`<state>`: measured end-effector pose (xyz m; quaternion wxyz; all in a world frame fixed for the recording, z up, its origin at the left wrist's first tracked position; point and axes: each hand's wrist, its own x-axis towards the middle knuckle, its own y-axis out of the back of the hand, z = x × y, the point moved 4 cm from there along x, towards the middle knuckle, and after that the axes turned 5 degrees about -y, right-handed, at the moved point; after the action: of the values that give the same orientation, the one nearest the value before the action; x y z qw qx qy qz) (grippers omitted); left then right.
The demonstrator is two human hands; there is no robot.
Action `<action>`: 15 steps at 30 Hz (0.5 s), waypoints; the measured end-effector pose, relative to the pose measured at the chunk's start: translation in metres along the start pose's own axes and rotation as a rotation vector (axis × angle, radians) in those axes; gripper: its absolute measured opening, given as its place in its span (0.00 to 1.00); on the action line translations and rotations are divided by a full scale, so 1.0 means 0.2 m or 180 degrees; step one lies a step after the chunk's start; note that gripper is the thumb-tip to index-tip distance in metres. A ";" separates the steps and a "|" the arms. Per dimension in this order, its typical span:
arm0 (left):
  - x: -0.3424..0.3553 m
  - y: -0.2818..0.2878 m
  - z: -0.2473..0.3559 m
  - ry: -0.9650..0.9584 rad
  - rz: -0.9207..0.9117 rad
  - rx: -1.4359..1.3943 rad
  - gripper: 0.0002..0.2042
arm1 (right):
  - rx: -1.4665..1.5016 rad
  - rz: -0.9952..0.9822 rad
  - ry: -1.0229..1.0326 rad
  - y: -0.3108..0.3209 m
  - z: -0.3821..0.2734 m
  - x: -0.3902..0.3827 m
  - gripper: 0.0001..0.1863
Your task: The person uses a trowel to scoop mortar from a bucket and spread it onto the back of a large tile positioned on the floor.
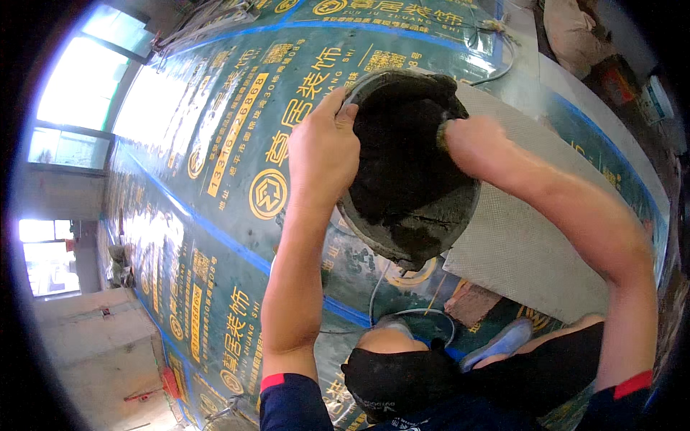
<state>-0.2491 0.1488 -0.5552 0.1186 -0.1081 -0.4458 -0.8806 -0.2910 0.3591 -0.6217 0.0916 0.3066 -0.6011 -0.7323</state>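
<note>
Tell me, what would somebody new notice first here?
Probably the round bucket of dark, muddy stuff in the middle, its rim held by the left hand, with the right hand at its right side. Next, the shiny green floor covering, mostly leftward.

right hand (474,146) blurred, both sleeves (296,404) cropped

- looks to me like a room under renovation, an indoor building site
- green printed sheeting (241,187) covers the floor here, with strips of blue tape (205,228) running across it
- over on the left, a bare, unpainted wall (90,352) and bright windows (83,82)
- a smeared bucket (377,241) with dark mix (402,165) inside
- a big pale slab (525,223) with a gridded face lies on the sheeting, a reddish block (471,303) near its edge
</note>
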 end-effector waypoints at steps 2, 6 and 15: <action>0.00 -0.07 0.01 -0.0143 0.0031 -0.0168 0.15 | -0.0407 -0.0221 0.0203 -0.21 -0.07 0.11 0.09; -0.04 -0.09 0.01 -0.0245 0.0067 -0.0158 0.13 | -0.0298 -0.0255 0.0383 -0.29 -0.22 0.01 0.10; 0.09 -0.12 0.00 -0.0331 0.0030 -0.0037 0.14 | -0.0425 0.0142 0.0343 -0.27 -0.30 -0.26 0.07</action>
<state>-0.2734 0.1602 -0.5674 0.0988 -0.1565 -0.4457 -0.8758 -0.2031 0.3509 -0.6602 0.1603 0.3254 -0.5518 -0.7509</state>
